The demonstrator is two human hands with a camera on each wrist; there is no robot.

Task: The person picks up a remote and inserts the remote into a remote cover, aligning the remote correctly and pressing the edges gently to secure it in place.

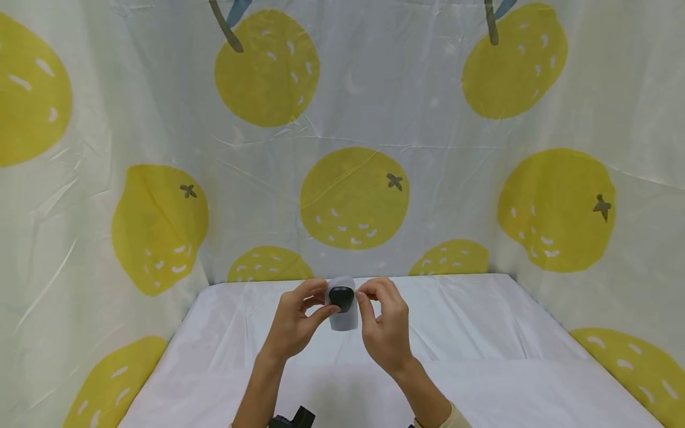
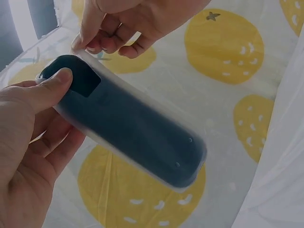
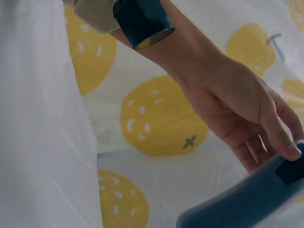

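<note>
A long, round-ended case point(image 2: 142, 128) with a frosted pale edge and a dark blue-grey body is held up between both hands. Near its upper end is a glossy black patch point(image 2: 88, 83). My left hand point(image 1: 291, 327) grips that end, thumb pressed on the patch and fingers behind the case. The right hand point(image 1: 387, 330) pinches the edge beside the patch between thumb and index finger, its other fingers curled. In the head view the case point(image 1: 345, 321) looks short and pale grey. The right wrist view shows the left hand point(image 3: 242, 104) on the case, with the right hand out of view.
A white-covered table point(image 1: 455, 333) lies below the hands. Behind and at both sides hangs a pale curtain point(image 1: 364, 89) printed with yellow fruit. A dark cylindrical device point(image 3: 142, 23) is worn on the left forearm near a beige sleeve point(image 3: 95, 14).
</note>
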